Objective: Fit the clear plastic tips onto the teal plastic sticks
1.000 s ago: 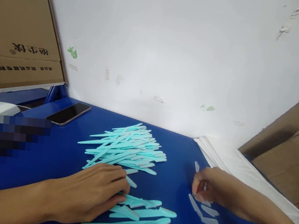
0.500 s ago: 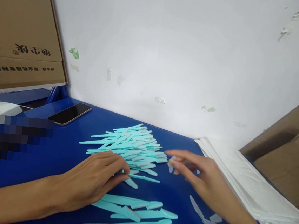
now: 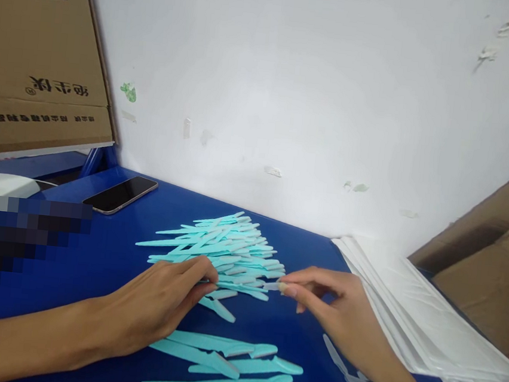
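one tool (image 3: 241, 287), held at the near edge of the pile (image 3: 213, 241): we judge it light and stiff, best gripped by the handle, where our left hand (image 3: 170, 297) pinches it. one cap (image 3: 273, 286), by the tool's tip: light, probably slippery; our right hand (image 3: 336, 298) clasps its end between narrowed fingers. looks: tool slim, turquoise; cap translucent, whitish.

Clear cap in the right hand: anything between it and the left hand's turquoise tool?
Nothing visible: clear cap in the right hand is at the tip of the turquoise tool in the left hand; the turquoise pile lies behind.
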A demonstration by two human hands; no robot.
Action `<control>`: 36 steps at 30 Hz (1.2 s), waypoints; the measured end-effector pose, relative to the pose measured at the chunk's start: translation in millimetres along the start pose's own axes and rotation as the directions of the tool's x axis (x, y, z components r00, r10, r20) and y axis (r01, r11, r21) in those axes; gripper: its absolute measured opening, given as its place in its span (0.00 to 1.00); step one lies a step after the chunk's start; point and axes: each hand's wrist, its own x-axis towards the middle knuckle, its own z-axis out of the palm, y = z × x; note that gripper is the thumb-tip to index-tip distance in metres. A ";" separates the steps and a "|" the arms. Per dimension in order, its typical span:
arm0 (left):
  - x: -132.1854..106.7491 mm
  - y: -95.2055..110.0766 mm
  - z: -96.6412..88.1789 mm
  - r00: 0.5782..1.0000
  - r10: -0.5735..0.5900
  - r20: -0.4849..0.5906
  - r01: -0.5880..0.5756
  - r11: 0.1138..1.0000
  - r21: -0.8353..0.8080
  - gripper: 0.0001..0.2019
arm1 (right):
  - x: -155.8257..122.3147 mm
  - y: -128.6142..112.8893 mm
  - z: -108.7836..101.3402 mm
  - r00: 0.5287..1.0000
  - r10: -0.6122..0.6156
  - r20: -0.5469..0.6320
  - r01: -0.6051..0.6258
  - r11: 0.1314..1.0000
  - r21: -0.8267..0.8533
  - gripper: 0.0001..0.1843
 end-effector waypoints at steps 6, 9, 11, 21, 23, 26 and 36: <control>-0.1 -0.1 1.4 1.000 -0.008 -0.015 0.008 1.000 -0.005 0.06 | -2.9 4.5 7.7 0.999 0.009 -0.033 -0.008 0.999 0.041 0.13; -0.4 -1.4 1.5 1.000 -0.020 -0.018 0.020 1.000 -0.008 0.06 | -1.4 4.2 0.4 0.988 0.011 -0.157 0.000 0.997 0.071 0.15; -0.5 -1.6 1.1 1.000 -0.024 -0.012 0.024 1.000 -0.012 0.06 | -0.6 3.7 -2.0 0.986 0.008 -0.169 0.008 0.996 0.091 0.15; -1.7 3.5 0.4 0.997 0.082 0.009 -0.082 0.997 0.002 0.07 | -7.6 8.4 31.6 0.997 -0.059 0.045 0.055 0.996 0.077 0.12; -2.5 4.8 1.2 0.995 0.095 0.029 -0.096 0.995 0.022 0.09 | -9.5 8.8 37.2 0.996 -0.063 0.056 0.058 0.994 0.093 0.13; -3.2 4.5 2.1 0.994 0.103 0.040 -0.104 0.994 0.040 0.10 | -11.6 9.3 41.4 0.997 -0.070 0.039 0.066 0.993 0.094 0.13; -3.8 -0.9 7.0 0.991 0.117 0.060 -0.120 0.991 0.051 0.09 | -11.6 14.1 38.7 0.985 -0.153 0.079 0.155 0.987 -0.028 0.12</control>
